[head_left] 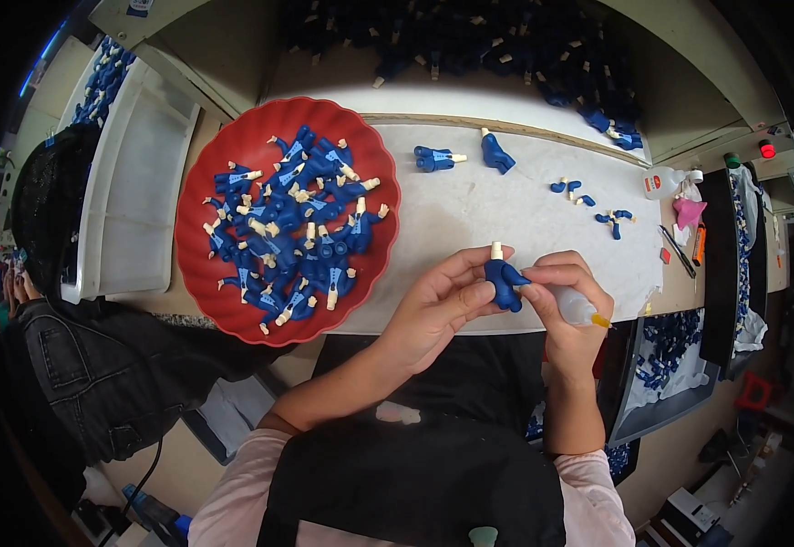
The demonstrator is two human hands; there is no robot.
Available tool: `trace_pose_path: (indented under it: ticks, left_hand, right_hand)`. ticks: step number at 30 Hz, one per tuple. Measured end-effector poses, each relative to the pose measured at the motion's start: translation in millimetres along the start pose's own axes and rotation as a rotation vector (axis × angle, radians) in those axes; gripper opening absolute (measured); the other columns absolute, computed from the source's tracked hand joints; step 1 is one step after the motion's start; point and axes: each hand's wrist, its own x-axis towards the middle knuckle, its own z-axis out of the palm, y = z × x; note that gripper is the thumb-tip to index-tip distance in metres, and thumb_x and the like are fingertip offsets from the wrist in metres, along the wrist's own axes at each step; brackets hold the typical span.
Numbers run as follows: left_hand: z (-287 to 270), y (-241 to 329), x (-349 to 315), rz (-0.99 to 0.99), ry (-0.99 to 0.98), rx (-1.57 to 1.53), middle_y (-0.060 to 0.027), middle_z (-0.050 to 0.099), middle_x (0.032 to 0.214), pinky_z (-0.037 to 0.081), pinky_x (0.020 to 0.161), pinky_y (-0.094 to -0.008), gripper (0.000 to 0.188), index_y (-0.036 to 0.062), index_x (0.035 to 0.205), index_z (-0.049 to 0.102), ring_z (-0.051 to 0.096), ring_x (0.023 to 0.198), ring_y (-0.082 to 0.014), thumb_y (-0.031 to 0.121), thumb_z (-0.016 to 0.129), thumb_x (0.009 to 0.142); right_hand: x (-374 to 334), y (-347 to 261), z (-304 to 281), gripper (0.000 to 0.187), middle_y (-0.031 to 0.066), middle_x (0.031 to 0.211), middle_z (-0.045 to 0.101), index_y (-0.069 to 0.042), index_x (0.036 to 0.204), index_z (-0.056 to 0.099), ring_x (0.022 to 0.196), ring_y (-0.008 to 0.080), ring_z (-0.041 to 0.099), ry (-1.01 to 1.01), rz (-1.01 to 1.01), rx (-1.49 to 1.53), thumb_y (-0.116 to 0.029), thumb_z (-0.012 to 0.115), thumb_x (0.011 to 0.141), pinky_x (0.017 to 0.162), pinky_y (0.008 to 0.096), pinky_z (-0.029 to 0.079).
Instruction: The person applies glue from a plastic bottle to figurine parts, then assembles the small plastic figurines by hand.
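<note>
My left hand [447, 301] is closed round a small blue toy figure body [505, 284] with a cream neck peg pointing up. The thumb and fingertips of my right hand [568, 305] pinch a blue arm piece [513, 274] against the figure's side. Tucked in the same palm is a translucent squeeze bottle [575, 307] with a yellow tip pointing right. Beyond my hands, two more figure bodies [440, 159] lie on the white work surface [397, 255]. Several loose blue arm pieces [616, 221] lie to the right.
A red scalloped bowl [381, 210] at left holds many blue figures. More figures [452, 46] are heaped on the far shelf. At right stand a clear bottle [661, 182], a pink lump [688, 212], an orange cutter [699, 244] and a tray of blue parts [666, 401]. Another person [96, 383] is at left.
</note>
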Motion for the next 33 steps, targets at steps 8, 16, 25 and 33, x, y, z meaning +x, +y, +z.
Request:
trace_pose_path:
  ticks: [8, 16, 25, 33]
  left_hand:
    - [-1, -1, 0, 0.004, 0.007, -0.012, -0.0072, 0.05, 0.103, 0.042, 0.083, -0.0275, 0.034, 0.0009, 0.117, 0.039, 0.049, 0.096, -0.0122, 0.008, 0.046, 0.085]
    - [-2, 0, 1, 0.027, 0.009, 0.027, -0.0066, 0.051, 0.103, 0.042, 0.079, -0.0253, 0.036, 0.0009, 0.117, 0.041, 0.049, 0.092, -0.0106, 0.009, 0.049, 0.084]
    - [-5, -1, -1, 0.017, -0.006, 0.138, -0.0104, 0.047, 0.114, 0.043, 0.083, -0.0318, 0.034, 0.0012, 0.117, 0.041, 0.05, 0.099, -0.0173, 0.007, 0.046, 0.084]
    - [-5, 0, -3, 0.01, 0.026, 0.142, -0.0114, 0.051, 0.107, 0.044, 0.081, -0.0298, 0.036, -0.0014, 0.116, 0.042, 0.053, 0.093, -0.0158, 0.009, 0.051, 0.082]
  right_hand:
    - [1, 1, 0, 0.014, 0.0094, 0.076, 0.056, 0.001, 0.077, 0.061, 0.068, 0.0152, 0.054, -0.01, -0.097, -0.136, 0.004, 0.064, 0.064, 0.06, 0.023, 0.042]
    - [6, -4, -2, 0.02, 0.0102, 0.072, 0.057, -0.001, 0.079, 0.062, 0.063, 0.018, 0.056, -0.059, -0.319, -0.355, 0.006, 0.065, 0.06, 0.053, 0.0243, 0.044]
    - [3, -6, -3, 0.023, 0.0099, 0.069, 0.057, -0.001, 0.079, 0.062, 0.06, 0.0189, 0.056, -0.08, -0.376, -0.432, 0.008, 0.064, 0.058, 0.05, 0.0249, 0.045]
    - [4, -7, -2, 0.022, 0.0105, 0.069, 0.057, 0.001, 0.079, 0.061, 0.06, 0.0193, 0.057, -0.109, -0.382, -0.418, 0.009, 0.064, 0.058, 0.05, 0.025, 0.045]
